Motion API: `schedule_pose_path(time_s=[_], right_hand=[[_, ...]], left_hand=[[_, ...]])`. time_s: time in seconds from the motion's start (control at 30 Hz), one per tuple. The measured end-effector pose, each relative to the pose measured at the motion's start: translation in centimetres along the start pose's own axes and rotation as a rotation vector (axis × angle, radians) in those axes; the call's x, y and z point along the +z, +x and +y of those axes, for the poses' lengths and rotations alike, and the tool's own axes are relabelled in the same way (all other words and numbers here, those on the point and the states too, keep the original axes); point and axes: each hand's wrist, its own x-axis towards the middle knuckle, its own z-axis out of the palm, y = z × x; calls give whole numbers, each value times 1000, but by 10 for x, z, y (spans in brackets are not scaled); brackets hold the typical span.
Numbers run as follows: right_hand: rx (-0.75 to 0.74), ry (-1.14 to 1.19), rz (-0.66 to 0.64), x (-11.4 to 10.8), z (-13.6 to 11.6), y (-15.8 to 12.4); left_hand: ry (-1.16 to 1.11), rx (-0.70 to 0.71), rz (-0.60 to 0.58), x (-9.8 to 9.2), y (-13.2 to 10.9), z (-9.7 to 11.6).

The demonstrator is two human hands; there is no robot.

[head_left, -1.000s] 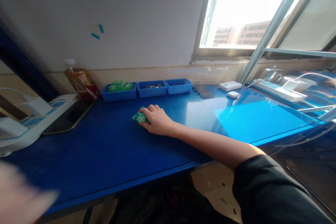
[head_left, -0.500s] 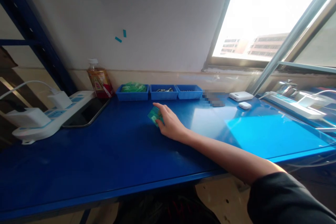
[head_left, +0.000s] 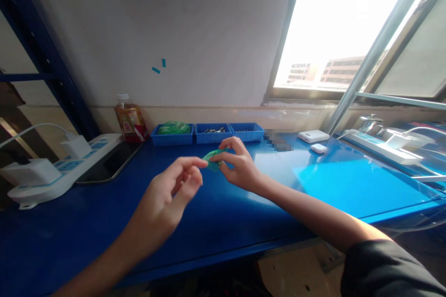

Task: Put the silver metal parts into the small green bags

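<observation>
Above the blue table [head_left: 216, 222], my right hand [head_left: 240, 164] pinches a small translucent green plastic packet [head_left: 213, 160] between thumb and fingers. My left hand [head_left: 170, 190] comes in from the lower left, its thumb and index finger apart. Its index fingertip is at the packet's left edge; whether it presses on it I cannot tell. Beyond the hands stand three blue bins in a row. Similar green packets [head_left: 174, 127] fill the left bin [head_left: 172, 139]. Small metal and dark parts lie in the middle bin [head_left: 213, 137], and small dark pieces in the right bin [head_left: 246, 136].
A drink bottle [head_left: 129, 118] stands left of the bins. Nearby lie a dark phone-like device [head_left: 108, 164] and a white power strip [head_left: 38, 190] with plugs. To the right are a white box-shaped device [head_left: 313, 136], a small white case [head_left: 318, 148] and another power strip [head_left: 383, 146].
My left hand has come into view and reached the green packet. My right hand still holds the packet, now lifted and turned toward the left hand. The camera view has tilted up slightly.
</observation>
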Motion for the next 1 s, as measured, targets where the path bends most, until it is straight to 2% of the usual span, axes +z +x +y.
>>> schedule_pose_path(time_s=[0.07, 0.13, 0.17, 0.23, 0.33, 0.4, 0.43, 0.5, 0.6, 0.8, 0.9, 1.0], right_hand=[[36, -66, 61, -5, 5, -5], [27, -108, 43, -4, 9, -9], [10, -119, 14, -3, 10, -11], [-2, -131, -43, -1, 11, -12], [126, -85, -65, 0, 9, -8], [292, 47, -96, -2, 7, -5], [396, 154, -135, -2, 7, -3], [608, 397, -203, -3, 8, -2], [833, 676, -198, -2, 8, -1], [1130, 995, -220, -1, 1, 1], [1142, 1060, -197, 3, 2, -1], [1000, 906, -82, 9, 8, -4]], left_hand=[[-67, -124, -81, 21, 45, 13], [-175, -216, -218, 37, 77, 15], [-236, -231, -300, 43, 88, 13], [-326, -191, -301, 50, 100, 3], [-313, -91, -81, 53, 102, -16], [-155, 33, 33, 51, 97, -25], [-41, 119, 44, 50, 93, -27], [174, 323, -10, 48, 87, -27], [346, 577, -83, 46, 83, -23], [500, 806, -68, 41, 84, -29], [529, 843, -105, 42, 83, -30], [518, 800, -189, 45, 81, -27]])
